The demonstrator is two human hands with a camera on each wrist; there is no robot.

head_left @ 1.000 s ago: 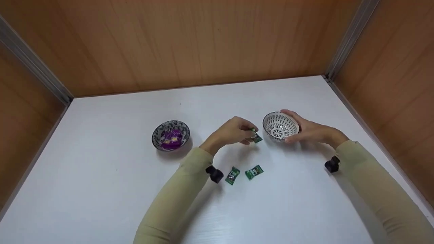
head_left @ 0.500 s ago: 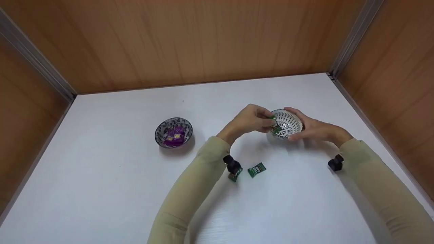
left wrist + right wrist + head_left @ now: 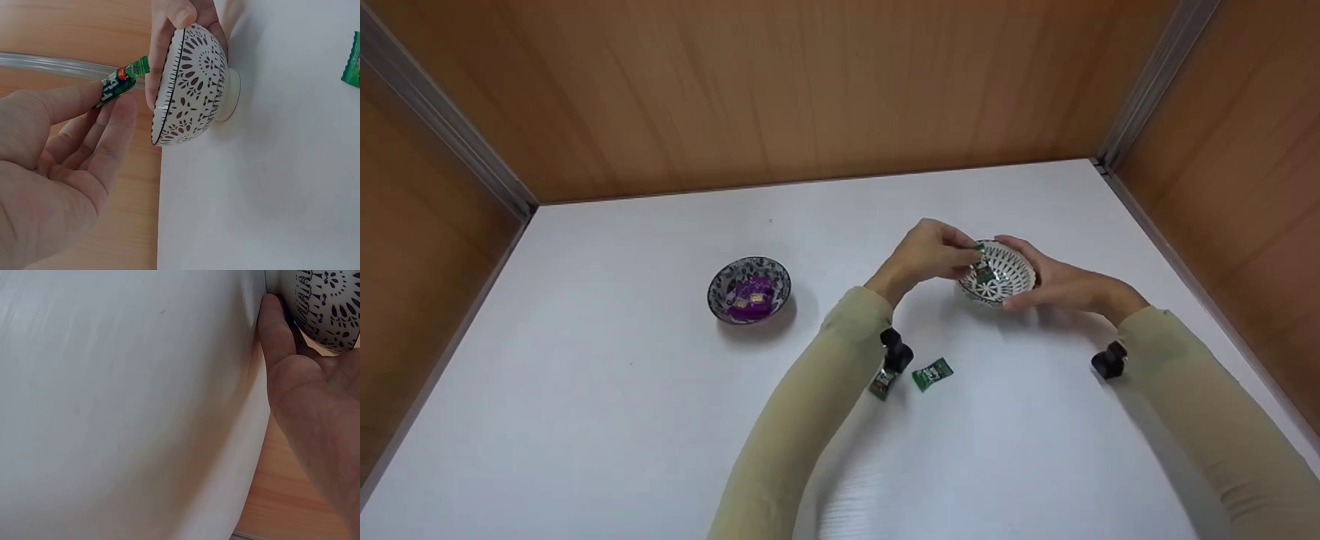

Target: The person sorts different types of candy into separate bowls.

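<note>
Between thumb and fingers, my left hand (image 3: 930,251) pinches a small green-wrapped candy (image 3: 119,82). In the head view the candy overlaps the near-left part of a white bowl with a dark cut-petal pattern (image 3: 1014,271); the left wrist view has it just off the bowl's mouth. My right hand (image 3: 1061,283) holds that bowl from its right side, thumb at the near rim and fingers round the far side. The bowl's foot and patterned outside (image 3: 197,90) show in the left wrist view, standing on the white table.
Two more green candies lie on the table: one in full view (image 3: 932,373), the other (image 3: 882,384) partly behind the left wrist's black camera (image 3: 896,351). To the left stands a dark-patterned bowl (image 3: 723,283) with purple-wrapped candies (image 3: 752,298). Wooden panels (image 3: 810,90) border the table.
My left hand has carried the green candy rightward from beside the white bowl to over its mouth. My right hand keeps its hold on the bowl. The view has shifted slightly.
</note>
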